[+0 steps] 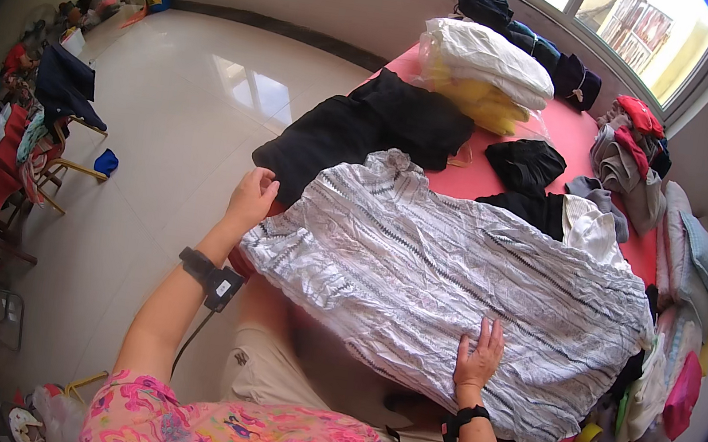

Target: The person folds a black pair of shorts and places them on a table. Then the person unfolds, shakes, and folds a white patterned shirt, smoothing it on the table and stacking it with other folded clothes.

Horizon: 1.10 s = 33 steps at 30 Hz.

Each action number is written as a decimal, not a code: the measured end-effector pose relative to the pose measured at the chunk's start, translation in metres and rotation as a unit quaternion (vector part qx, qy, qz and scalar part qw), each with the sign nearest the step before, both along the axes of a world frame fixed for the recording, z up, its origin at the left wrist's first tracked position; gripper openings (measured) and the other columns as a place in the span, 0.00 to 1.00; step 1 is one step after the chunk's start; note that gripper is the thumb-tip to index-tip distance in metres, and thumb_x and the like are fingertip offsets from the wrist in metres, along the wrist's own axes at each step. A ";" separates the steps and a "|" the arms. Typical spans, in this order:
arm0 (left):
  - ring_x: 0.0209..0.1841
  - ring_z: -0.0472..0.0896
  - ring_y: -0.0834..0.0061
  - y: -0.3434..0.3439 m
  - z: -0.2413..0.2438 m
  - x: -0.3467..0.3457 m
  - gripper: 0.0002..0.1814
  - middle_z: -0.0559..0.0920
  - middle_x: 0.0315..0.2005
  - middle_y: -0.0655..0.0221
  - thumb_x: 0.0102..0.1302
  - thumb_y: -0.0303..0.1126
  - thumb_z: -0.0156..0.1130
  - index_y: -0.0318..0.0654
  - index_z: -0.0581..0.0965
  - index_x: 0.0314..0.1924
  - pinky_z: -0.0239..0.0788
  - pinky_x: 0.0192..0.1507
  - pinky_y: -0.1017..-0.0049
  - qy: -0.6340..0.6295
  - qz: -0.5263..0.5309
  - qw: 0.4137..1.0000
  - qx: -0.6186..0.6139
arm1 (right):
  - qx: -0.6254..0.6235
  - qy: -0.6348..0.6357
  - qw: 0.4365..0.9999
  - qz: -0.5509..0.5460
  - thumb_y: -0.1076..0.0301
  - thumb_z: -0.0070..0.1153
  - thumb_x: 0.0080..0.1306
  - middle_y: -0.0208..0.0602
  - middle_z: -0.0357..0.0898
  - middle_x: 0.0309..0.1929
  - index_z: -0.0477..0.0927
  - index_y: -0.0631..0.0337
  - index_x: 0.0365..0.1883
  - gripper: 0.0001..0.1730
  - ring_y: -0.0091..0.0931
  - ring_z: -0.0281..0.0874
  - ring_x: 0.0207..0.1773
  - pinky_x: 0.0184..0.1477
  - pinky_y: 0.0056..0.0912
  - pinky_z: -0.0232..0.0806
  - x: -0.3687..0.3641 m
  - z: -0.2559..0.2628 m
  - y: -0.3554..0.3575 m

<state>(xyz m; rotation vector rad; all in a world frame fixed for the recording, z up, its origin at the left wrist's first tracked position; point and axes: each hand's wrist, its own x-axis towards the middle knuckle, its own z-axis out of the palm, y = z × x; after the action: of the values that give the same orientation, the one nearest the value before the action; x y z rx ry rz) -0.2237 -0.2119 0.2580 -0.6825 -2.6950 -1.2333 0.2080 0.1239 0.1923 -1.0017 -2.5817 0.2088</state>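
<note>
A white garment with dark zigzag stripes [427, 277] lies spread and wrinkled over the near side of a bed or low table with a pink-red cover [459, 184]. My right hand [480, 358] rests flat on its lower part, fingers spread. My left hand [253, 198] is beside the garment's upper left end, at the edge of a folded black garment [317, 142]; its fingers are slightly curled and I see nothing held in them. Farther back lie another black bundle [526, 163] and a white folded stack [489, 58] on yellow cloth [477, 100].
Rolled dark clothes [577, 83] line the window side. Grey and red clothes [631, 157], pillows [701, 260] and a pink cloth bundle [682, 395] crowd the right side. A roll of yellow tape [588, 437] sits at the near right edge. Chairs [76, 168] draped with clothes stand left across the tiled floor.
</note>
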 end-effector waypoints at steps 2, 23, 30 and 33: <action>0.39 0.82 0.65 -0.026 -0.015 0.019 0.18 0.82 0.38 0.57 0.66 0.41 0.64 0.35 0.77 0.48 0.74 0.44 0.67 -0.036 0.023 0.994 -0.100 | 0.004 0.003 1.000 0.003 0.59 0.59 0.63 0.43 0.59 0.74 0.69 0.53 0.68 0.34 0.44 0.55 0.74 0.73 0.50 0.49 0.000 -0.001 0.001; 0.42 0.81 0.76 0.016 0.027 0.078 0.11 0.81 0.36 0.66 0.61 0.30 0.67 0.35 0.76 0.41 0.74 0.43 0.72 -0.042 -0.326 0.945 -0.001 | 0.018 0.002 1.000 0.003 0.57 0.58 0.63 0.43 0.60 0.73 0.68 0.52 0.68 0.34 0.45 0.56 0.74 0.73 0.51 0.49 0.003 -0.006 0.004; 0.44 0.83 0.73 0.028 -0.026 0.102 0.18 0.81 0.36 0.61 0.69 0.30 0.61 0.33 0.65 0.52 0.76 0.40 0.72 -0.168 -0.165 0.970 0.064 | 0.008 0.005 1.000 0.004 0.58 0.58 0.63 0.43 0.60 0.73 0.69 0.52 0.68 0.34 0.45 0.56 0.74 0.73 0.51 0.49 0.001 -0.003 0.001; 0.35 0.82 0.76 0.045 -0.034 0.089 0.13 0.80 0.33 0.63 0.70 0.32 0.59 0.32 0.68 0.47 0.75 0.35 0.77 -0.389 -0.001 0.888 0.245 | 0.013 0.006 1.000 0.002 0.58 0.58 0.63 0.43 0.61 0.73 0.69 0.52 0.68 0.33 0.45 0.56 0.74 0.73 0.51 0.49 0.002 -0.003 0.001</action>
<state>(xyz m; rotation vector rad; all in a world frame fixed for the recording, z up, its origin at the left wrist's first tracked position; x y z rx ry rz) -0.1347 -0.1667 0.2244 -0.1115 -2.6490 -2.4897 0.2097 0.1251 0.1895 -0.9825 -2.5703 0.1824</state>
